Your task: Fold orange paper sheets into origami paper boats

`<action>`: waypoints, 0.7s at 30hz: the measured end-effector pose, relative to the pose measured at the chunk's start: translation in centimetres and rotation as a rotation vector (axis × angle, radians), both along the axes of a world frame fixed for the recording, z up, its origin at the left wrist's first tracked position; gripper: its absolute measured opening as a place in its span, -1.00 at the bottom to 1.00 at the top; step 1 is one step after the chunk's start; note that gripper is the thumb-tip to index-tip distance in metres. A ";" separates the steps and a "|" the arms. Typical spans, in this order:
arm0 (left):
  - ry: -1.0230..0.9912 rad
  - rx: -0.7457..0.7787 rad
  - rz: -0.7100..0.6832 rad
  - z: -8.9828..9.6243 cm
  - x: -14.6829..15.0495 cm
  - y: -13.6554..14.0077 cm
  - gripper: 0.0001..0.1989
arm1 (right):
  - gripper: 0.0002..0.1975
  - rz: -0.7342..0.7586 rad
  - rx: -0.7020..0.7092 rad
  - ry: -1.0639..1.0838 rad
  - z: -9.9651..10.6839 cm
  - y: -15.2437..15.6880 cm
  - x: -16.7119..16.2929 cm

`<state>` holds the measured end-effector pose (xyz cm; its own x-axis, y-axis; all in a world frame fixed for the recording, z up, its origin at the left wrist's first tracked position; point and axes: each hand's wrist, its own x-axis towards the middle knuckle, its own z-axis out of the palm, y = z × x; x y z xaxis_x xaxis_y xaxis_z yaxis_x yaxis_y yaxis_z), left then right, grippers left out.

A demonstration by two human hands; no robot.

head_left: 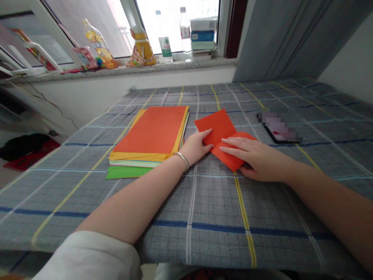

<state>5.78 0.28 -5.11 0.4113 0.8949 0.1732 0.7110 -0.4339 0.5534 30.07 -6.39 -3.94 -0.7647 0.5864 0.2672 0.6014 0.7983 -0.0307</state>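
Observation:
A small sheet of orange paper (pixel 219 123) lies on the checked cloth in front of me, with creases across it and its right part bent up. My left hand (pixel 196 147) has thumb and index finger at the paper's left edge; its other fingers are hidden. A silver bangle circles that wrist. Over the right part of the paper are the long fingers of my right hand (pixel 252 155), the thumb by the lower corner and the paper between. Left of both hands rests a stack of coloured paper (pixel 154 130), orange on top, with yellow, white and green sheets showing below.
A phone (pixel 279 128), its screen blurred out, lies at the right on the checked tablecloth (pixel 215 210). Behind, a granite windowsill (pixel 175 67) carries a yellow drink bottle (pixel 100 44), a clear bottle (pixel 184 27), a tube (pixel 165 48) and stacked boxes (pixel 203 35). Grey curtain hangs at right.

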 end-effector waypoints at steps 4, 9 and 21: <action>-0.041 -0.017 -0.046 0.2 0.2 -0.6 -0.34 | -0.26 0.037 0.027 0.004 -0.5 0.1 -0.2; -0.115 -0.011 -0.032 0.2 0.1 -0.9 -0.50 | -0.39 0.092 -0.051 -0.024 -0.7 1.0 0.4; -0.220 -0.024 0.069 -0.2 -0.4 0.0 -0.58 | -0.71 0.024 -0.261 -0.018 1.3 0.8 2.1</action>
